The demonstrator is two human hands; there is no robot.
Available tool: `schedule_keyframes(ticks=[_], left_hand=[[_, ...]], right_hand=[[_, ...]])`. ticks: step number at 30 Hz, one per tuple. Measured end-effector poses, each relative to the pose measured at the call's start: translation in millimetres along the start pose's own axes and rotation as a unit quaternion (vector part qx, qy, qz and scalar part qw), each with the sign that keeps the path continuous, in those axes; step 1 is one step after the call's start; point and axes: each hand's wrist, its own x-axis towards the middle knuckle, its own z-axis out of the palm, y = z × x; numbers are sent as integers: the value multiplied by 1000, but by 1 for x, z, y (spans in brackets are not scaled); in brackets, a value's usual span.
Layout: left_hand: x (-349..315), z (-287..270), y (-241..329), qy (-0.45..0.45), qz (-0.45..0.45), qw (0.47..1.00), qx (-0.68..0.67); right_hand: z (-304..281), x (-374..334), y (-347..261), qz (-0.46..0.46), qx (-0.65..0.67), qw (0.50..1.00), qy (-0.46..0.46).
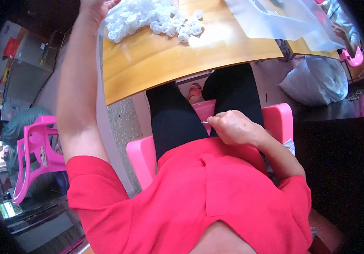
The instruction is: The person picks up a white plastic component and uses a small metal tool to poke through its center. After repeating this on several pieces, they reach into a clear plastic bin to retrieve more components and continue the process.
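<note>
My left arm stretches far forward, and my left hand [97, 7] is at the top edge beside a heap of small white translucent plastic pieces [137, 19]. Most of its fingers are cut off by the picture's edge, so their grip is hidden. The pieces look round and ring-like, and some lie loose at the heap's right side. Above my lap, near the table's front edge, my right hand [235, 128] is closed. A thin, pale, pointed tip [204, 122] sticks out of it to the left; the rest of that thing is hidden in the fist.
The wooden table [161, 63] curves across in front of me. A clear plastic bin [275, 23] stands on its right part. Beyond are a large white sack [315, 80] and another person's hand [339, 30]. A pink chair [42, 152] stands at my left.
</note>
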Motion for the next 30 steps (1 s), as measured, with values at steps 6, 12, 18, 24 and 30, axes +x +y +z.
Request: schedule_keyframes(ticks=[6, 12, 18, 24, 30], left_hand=[[-86, 27, -137, -104, 369, 873, 300], [-121, 51, -172, -188, 363, 816, 409], [-130, 44, -177, -133, 359, 836, 394], [-162, 16, -162, -138, 156, 953, 218], [-257, -13, -116, -166, -143, 963, -155]], right_hand=[[1, 7, 9, -5, -2, 999, -34], [-5, 13, -5, -5, 4, 999, -40], [-2, 10, -8, -14, 20, 999, -28], [-4, 11, -7, -38, 39, 998, 7], [-11, 26, -24, -39, 253, 925, 282]])
